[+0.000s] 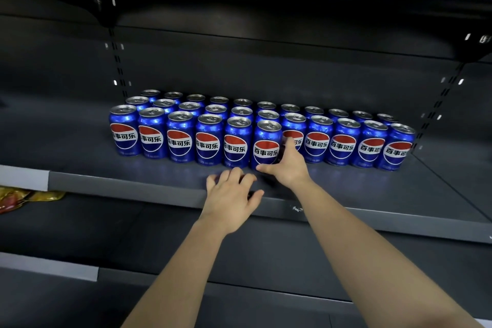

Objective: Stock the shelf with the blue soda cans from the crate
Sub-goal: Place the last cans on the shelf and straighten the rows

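Three rows of blue soda cans (207, 141) on the shelf (133, 186), back rows full, front row half done. Right hand (286, 165) wrapped round the newest can (266, 145) near the front edge. Left hand (230, 198) open, holding nothing. No crate in view

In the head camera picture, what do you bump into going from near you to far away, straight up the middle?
Left hand flat on the shelf edge → right hand around the front can → more rows of blue cans → dark back wall.
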`<state>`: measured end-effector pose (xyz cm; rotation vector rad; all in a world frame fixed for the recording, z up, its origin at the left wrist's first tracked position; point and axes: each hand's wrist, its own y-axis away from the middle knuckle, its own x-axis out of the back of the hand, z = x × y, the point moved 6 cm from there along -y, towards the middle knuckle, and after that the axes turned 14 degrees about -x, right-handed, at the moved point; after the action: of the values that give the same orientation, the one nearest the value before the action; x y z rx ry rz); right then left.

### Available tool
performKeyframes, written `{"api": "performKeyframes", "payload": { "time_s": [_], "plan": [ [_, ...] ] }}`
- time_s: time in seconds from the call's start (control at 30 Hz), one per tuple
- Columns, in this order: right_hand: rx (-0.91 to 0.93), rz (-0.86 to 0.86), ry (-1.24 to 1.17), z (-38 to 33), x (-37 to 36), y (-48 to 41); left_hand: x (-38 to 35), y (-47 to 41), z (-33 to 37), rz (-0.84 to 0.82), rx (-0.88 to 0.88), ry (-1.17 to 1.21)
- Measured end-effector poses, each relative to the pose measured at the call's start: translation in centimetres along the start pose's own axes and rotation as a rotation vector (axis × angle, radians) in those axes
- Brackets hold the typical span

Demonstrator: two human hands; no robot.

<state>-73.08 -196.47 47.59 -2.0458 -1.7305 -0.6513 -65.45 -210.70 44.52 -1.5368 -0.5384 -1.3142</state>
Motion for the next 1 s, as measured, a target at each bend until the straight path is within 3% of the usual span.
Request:
{"api": "performKeyframes", "payload": {
  "time_s": [0.23,0.33,0.53,0.63,0.73,0.83,1.0],
  "plan": [
    [-0.022,-0.031,0.108,0.8,-0.2,0.3,-0.1,-0.1,-0.3,0.012,-0.003,-0.003],
    [-0.064,-0.107,0.043,1.3,0.2,0.6,0.1,0.0,-0.1,0.030,-0.018,0.001],
    [0.023,-0.029,0.136,3.0,4.8,4.0,0.5,1.1,1.5,0.123,0.138,0.148],
    [0.070,-0.022,0.002,4.7,7.5,6.4,0.9,2.5,4.7,0.239,0.080,0.164],
    [0.009,-0.106,-0.349,7.3,9.7,9.3,0.9,3.8,8.4,0.286,-0.005,0.148],
    [-0.084,-0.145,-0.457,11.0,11.4,12.4,-0.1,5.5,12.1,0.253,-0.012,0.175],
    [-0.208,-0.142,-0.263,20.7,13.4,17.6,-3.9,9.9,18.8,0.087,0.014,0.231]
  ]
}}
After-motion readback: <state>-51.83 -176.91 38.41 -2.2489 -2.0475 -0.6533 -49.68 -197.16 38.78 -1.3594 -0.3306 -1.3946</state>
